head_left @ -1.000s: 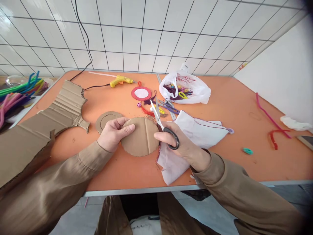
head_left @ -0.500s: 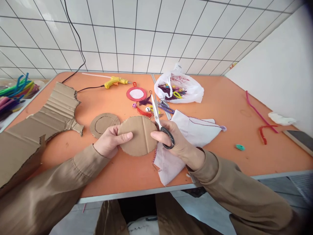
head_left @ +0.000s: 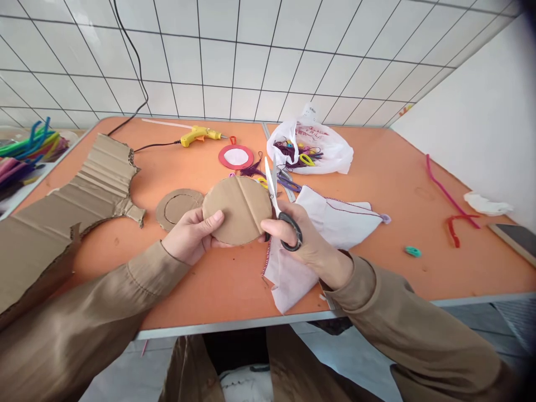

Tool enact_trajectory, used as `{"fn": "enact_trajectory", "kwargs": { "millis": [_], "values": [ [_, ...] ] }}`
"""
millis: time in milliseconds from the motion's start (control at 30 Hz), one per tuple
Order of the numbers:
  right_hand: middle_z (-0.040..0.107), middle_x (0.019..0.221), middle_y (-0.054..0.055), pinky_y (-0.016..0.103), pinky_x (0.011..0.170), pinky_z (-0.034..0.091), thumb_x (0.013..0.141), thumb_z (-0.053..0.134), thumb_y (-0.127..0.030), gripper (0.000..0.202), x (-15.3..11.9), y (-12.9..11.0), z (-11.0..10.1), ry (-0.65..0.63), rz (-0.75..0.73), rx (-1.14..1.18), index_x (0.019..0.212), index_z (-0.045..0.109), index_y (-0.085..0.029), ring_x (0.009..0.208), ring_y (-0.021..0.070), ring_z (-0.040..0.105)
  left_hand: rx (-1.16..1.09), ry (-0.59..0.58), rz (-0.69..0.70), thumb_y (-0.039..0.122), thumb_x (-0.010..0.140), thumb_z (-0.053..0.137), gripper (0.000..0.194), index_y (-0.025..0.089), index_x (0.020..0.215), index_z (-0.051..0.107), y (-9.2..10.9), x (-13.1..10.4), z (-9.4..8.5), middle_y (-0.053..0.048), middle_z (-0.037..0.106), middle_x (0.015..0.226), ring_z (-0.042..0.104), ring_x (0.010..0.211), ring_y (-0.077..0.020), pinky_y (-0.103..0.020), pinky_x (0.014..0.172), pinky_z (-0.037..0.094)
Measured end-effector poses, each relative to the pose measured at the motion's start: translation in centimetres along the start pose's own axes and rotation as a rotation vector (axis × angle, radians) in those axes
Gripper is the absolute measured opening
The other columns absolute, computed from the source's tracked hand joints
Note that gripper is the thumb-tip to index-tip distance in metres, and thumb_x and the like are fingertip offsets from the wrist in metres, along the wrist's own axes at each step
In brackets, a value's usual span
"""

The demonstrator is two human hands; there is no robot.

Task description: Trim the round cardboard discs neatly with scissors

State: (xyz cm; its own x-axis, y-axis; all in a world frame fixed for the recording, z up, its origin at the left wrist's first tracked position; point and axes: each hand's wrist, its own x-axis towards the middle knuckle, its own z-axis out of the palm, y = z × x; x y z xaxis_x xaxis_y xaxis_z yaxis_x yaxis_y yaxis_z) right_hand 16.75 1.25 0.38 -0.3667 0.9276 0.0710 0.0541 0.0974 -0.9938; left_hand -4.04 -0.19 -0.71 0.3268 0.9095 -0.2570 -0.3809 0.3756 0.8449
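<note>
1. Brown cardboard disc (head_left: 237, 209), creased: we see it held between both hands, over the front part of the orange bench (head_left: 385, 173).
2. Left hand (head_left: 193, 235): gripping the disc's left edge, thumb on top.
3. Right hand (head_left: 307, 241): closed around black-handled scissors (head_left: 273, 200), thumb at the disc's right edge; we note the blades slightly apart, pointing away.
4. Surroundings: we find white cloth (head_left: 335, 218) beneath the right hand, a cardboard round (head_left: 180, 206) left of the disc, and a yellow glue gun (head_left: 196, 135) beyond.

The cardboard disc (head_left: 234, 206) now sits higher in the left hand (head_left: 190, 235), turned so its crease slants, covering the red tassel beyond the grip; fingers (head_left: 218, 244) show underneath.
</note>
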Motion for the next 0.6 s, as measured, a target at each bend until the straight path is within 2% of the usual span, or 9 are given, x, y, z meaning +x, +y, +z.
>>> {"fn": "enact_trajectory", "kwargs": {
  "millis": [133, 267, 333, 433, 600],
  "values": [
    [0.054, 0.059, -0.005, 0.026, 0.053, 0.047, 0.071, 0.062, -0.025, 0.014, -0.1, -0.3, 0.1, 0.0, 0.052, 0.037, 0.063, 0.051, -0.022, 0.052, 0.0112, 0.056, -0.033, 0.058, 0.019, 0.046, 0.059, 0.091, 0.042, 0.012, 0.076, 0.076, 0.4, 0.1, 0.1, -0.007, 0.073, 0.063, 0.07, 0.058, -0.0206, -0.03, 0.053, 0.06],
    [0.054, 0.057, -0.005, 0.026, 0.051, 0.044, 0.07, 0.062, -0.024, 0.013, 0.1, -0.2, 0.0, 0.018, 0.057, 0.052, 0.061, 0.053, -0.022, 0.052, 0.0109, 0.054, -0.034, 0.139, 0.089, 0.04, 0.051, 0.095, 0.036, 0.013, 0.063, 0.074, 0.8, 0.2, -0.1, -0.002, 0.068, 0.054, 0.063, 0.049, -0.0124, -0.022, 0.049, 0.056],
    [0.054, 0.06, -0.005, 0.027, 0.053, 0.045, 0.072, 0.063, -0.026, 0.014, 0.2, -0.2, 0.0, 0.032, 0.012, 0.095, 0.062, 0.053, -0.022, 0.054, 0.0113, 0.054, -0.017, 0.157, 0.08, 0.038, 0.048, 0.096, 0.035, 0.013, 0.061, 0.074, 0.9, 0.2, -0.2, -0.001, 0.068, 0.054, 0.063, 0.049, -0.0119, -0.021, 0.05, 0.057],
    [0.055, 0.066, -0.004, 0.028, 0.055, 0.043, 0.073, 0.064, -0.027, 0.008, 0.5, 0.0, -0.1, 0.093, -0.031, 0.154, 0.069, 0.059, -0.022, 0.058, 0.0119, 0.053, 0.009, 0.116, 0.036, 0.035, 0.051, 0.095, 0.032, 0.013, 0.067, 0.078, 0.8, 0.2, -0.5, -0.003, 0.072, 0.059, 0.066, 0.052, -0.0142, -0.025, 0.05, 0.061],
    [0.054, 0.065, -0.004, 0.028, 0.052, 0.037, 0.073, 0.067, -0.031, 0.01, 0.7, 0.5, -0.4, 0.206, 0.012, 0.203, 0.079, 0.065, -0.023, 0.06, 0.0137, 0.049, 0.07, -0.006, 0.021, 0.028, 0.061, 0.092, 0.022, 0.015, 0.075, 0.081, 0.4, 0.2, -1.0, -0.005, 0.077, 0.07, 0.071, 0.061, -0.0159, -0.022, 0.053, 0.062]
  ]
}}
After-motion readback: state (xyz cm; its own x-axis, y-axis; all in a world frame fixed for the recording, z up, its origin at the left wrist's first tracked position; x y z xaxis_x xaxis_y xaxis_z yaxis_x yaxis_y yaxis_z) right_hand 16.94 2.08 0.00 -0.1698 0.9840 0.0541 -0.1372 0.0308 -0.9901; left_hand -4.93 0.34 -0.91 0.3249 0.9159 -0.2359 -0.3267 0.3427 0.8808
